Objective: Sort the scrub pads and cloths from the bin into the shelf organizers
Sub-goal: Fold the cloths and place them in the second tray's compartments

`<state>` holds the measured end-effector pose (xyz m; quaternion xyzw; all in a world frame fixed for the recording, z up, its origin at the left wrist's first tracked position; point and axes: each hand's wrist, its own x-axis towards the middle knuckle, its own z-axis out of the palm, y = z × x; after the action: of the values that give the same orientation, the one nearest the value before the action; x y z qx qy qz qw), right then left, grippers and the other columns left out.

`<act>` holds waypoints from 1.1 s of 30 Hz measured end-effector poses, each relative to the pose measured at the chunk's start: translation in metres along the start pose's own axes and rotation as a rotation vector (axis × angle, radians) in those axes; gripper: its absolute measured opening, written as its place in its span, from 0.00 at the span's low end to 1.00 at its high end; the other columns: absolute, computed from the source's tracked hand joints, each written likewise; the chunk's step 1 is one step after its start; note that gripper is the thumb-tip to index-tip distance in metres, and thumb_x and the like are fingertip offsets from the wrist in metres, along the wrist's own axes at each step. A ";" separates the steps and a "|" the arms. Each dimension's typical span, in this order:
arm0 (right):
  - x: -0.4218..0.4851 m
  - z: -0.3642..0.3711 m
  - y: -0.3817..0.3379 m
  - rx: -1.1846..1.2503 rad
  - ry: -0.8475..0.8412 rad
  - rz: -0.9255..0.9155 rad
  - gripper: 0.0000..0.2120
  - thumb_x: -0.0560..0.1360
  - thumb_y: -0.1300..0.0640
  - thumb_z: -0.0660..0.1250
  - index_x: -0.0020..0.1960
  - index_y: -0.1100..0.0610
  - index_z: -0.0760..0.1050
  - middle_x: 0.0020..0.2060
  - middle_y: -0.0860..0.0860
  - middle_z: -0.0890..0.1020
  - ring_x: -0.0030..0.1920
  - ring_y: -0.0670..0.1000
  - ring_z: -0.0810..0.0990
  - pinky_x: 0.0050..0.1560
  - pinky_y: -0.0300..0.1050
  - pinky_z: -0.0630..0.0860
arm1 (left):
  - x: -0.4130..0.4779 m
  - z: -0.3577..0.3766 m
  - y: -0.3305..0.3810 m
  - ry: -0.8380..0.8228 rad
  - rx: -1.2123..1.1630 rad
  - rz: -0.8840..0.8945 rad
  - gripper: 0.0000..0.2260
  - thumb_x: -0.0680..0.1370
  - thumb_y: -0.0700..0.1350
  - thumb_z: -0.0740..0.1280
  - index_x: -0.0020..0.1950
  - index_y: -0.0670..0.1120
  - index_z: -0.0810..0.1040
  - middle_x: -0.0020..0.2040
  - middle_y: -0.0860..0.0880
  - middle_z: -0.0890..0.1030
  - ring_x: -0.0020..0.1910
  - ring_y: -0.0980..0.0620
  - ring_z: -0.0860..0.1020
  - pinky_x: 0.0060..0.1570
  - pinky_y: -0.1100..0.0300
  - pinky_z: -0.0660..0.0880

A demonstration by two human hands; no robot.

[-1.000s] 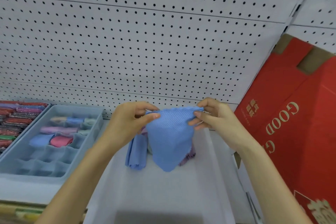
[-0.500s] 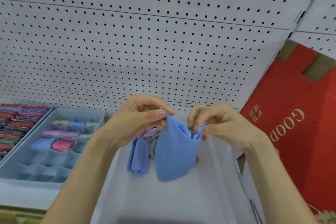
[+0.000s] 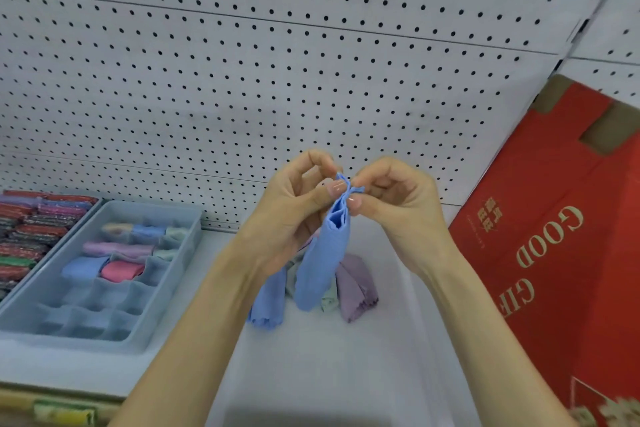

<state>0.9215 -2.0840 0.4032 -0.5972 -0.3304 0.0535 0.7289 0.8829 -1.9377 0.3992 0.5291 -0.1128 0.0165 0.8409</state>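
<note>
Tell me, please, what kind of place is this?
Likely a shop shelf bay: a white pegboard wall, an organizer of folded cloths, and a red carton beside the bin.

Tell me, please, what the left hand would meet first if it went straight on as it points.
The left hand pinches the blue cloth; straight beyond that, it would probably meet the right hand.

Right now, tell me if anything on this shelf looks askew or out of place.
The red box on the right looks tilted, leaning toward the pegboard beside the bin, though the wide lens may exaggerate it. Loose cloths lie crumpled in the bin. Nothing looks spilled or damaged.
</note>
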 end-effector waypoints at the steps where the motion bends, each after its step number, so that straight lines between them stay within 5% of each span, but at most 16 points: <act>1: 0.000 0.001 -0.001 0.006 0.004 -0.003 0.15 0.64 0.70 0.70 0.34 0.49 0.80 0.32 0.46 0.83 0.36 0.46 0.82 0.38 0.37 0.77 | 0.000 0.001 -0.001 0.019 0.009 -0.001 0.06 0.72 0.37 0.68 0.41 0.45 0.71 0.35 0.52 0.79 0.32 0.55 0.76 0.31 0.65 0.74; 6: -0.002 0.002 0.002 -0.106 0.078 -0.049 0.06 0.64 0.56 0.73 0.36 0.45 0.79 0.41 0.42 0.81 0.47 0.49 0.79 0.50 0.50 0.74 | -0.007 0.011 -0.003 0.159 0.193 -0.063 0.07 0.69 0.49 0.66 0.33 0.50 0.82 0.35 0.51 0.79 0.33 0.55 0.74 0.31 0.66 0.70; 9: -0.003 0.002 0.004 -0.134 0.108 -0.006 0.05 0.67 0.57 0.73 0.37 0.49 0.78 0.46 0.44 0.82 0.53 0.49 0.80 0.54 0.48 0.75 | -0.012 0.006 -0.007 0.180 0.171 -0.175 0.19 0.72 0.60 0.58 0.44 0.50 0.84 0.40 0.53 0.83 0.40 0.55 0.79 0.37 0.64 0.74; 12: -0.006 0.005 0.003 -0.116 0.139 0.016 0.08 0.70 0.66 0.71 0.38 0.56 0.76 0.39 0.48 0.83 0.45 0.50 0.81 0.47 0.41 0.77 | -0.017 0.004 -0.011 0.108 0.149 -0.184 0.32 0.66 0.68 0.52 0.56 0.48 0.79 0.50 0.53 0.85 0.50 0.55 0.82 0.39 0.65 0.78; 16: -0.007 0.008 0.001 -0.193 0.213 0.018 0.08 0.69 0.66 0.73 0.37 0.58 0.76 0.34 0.50 0.82 0.37 0.50 0.79 0.35 0.39 0.74 | -0.024 0.006 -0.011 0.082 0.226 -0.084 0.12 0.76 0.47 0.67 0.58 0.45 0.78 0.48 0.49 0.84 0.48 0.53 0.83 0.39 0.65 0.77; 19: -0.008 0.010 -0.003 -0.153 0.246 0.029 0.08 0.69 0.67 0.72 0.36 0.59 0.75 0.31 0.48 0.82 0.33 0.48 0.78 0.26 0.39 0.72 | -0.027 0.003 -0.016 0.061 0.235 -0.082 0.15 0.75 0.36 0.67 0.60 0.46 0.78 0.51 0.44 0.84 0.50 0.47 0.83 0.46 0.58 0.79; 27: -0.010 0.017 -0.005 -0.116 0.294 0.013 0.07 0.70 0.66 0.72 0.44 0.58 0.75 0.33 0.47 0.82 0.36 0.44 0.81 0.37 0.35 0.75 | -0.037 0.005 -0.038 0.063 0.161 -0.160 0.07 0.73 0.36 0.68 0.50 0.40 0.80 0.44 0.44 0.84 0.47 0.45 0.84 0.46 0.54 0.80; 30: -0.015 0.010 0.005 -0.141 0.259 0.222 0.11 0.73 0.54 0.70 0.54 0.54 0.74 0.41 0.47 0.82 0.38 0.45 0.80 0.36 0.38 0.74 | -0.036 0.004 -0.037 0.141 0.132 -0.112 0.04 0.72 0.38 0.71 0.46 0.42 0.83 0.45 0.41 0.84 0.47 0.43 0.83 0.47 0.51 0.80; 33: -0.034 0.002 0.020 -0.191 0.035 0.470 0.08 0.76 0.49 0.64 0.52 0.51 0.75 0.46 0.44 0.82 0.44 0.43 0.81 0.44 0.37 0.77 | -0.034 0.001 -0.027 0.212 0.104 -0.076 0.05 0.74 0.41 0.69 0.47 0.41 0.82 0.46 0.43 0.85 0.45 0.46 0.83 0.44 0.54 0.80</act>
<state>0.9008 -2.0928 0.3713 -0.7247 -0.1734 0.1794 0.6423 0.8533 -1.9470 0.3686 0.5714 -0.0018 0.0463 0.8194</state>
